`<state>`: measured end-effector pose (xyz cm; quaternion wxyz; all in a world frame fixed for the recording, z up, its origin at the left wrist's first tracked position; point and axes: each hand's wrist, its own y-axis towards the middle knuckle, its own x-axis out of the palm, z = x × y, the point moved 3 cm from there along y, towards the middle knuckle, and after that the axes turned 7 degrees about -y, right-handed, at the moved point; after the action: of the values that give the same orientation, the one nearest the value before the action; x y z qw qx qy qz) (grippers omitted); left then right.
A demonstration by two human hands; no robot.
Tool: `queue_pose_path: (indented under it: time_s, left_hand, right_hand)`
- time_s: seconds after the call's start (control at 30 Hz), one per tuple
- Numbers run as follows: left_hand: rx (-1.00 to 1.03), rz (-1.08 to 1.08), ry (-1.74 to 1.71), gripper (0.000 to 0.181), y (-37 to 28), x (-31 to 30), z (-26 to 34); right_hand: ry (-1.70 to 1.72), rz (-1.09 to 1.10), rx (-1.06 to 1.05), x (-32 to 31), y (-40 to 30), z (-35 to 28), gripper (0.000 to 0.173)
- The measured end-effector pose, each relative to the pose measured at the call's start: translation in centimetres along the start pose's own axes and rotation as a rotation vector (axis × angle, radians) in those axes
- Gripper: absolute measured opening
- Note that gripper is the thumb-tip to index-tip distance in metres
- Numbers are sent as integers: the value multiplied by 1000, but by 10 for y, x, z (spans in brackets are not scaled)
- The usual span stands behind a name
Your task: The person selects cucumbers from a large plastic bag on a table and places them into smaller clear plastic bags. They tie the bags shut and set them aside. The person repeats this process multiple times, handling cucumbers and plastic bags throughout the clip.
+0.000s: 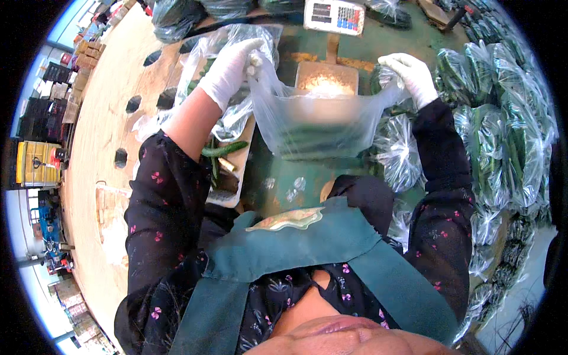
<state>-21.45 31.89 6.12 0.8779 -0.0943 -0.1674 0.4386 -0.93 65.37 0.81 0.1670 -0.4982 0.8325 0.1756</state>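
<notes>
Between my two gloved hands hangs a clear plastic bag [319,128], stretched wide, with green cucumbers [315,142] showing through its lower part. My left hand [235,71] grips one upper corner of the bag. On the other side, my right hand [408,77] pinches the opposite corner. Behind the bag stands a weighing scale, its pan [327,77] partly covered by the plastic and its display panel [334,17] above. Loose cucumbers [224,149] lie on a light board below my left forearm, near more crumpled clear plastic [235,117].
Many bagged cucumbers [492,133] are piled along my right side, with a knotted bag [399,153] closest. To the left stretches a wooden surface [102,155] with several dark holes. Filled dark bags [177,20] sit at the far edge. A yellow crate [39,163] stands far left.
</notes>
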Motion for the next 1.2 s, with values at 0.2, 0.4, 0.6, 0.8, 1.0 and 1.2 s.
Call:
queue_pose_path:
  time_s: [0.2,0.4,0.6,0.8,1.0,1.2]
  left_hand:
    - [145,44,-15,21,25,25,12]
    - [252,-66,47,22,73,10,-66]
    - [24,61,-245,26,111,-12,-138]
    - [51,-69,-245,51,105,1,-147]
    - [111,9,-209,71,98,8,-147]
    - [157,43,-63,74,92,0,-153]
  right_hand:
    - [-284,113,-140,-30,36,-7,27]
    - [-672,117,-185,-1,18,48,30]
    - [-866,38,-216,35,4,77,41]
    - [-1027,-9,-195,36,-8,80,45]
    - [-986,232,-300,29,-29,63,57]
    - [-831,421,-162,21,-44,52,69]
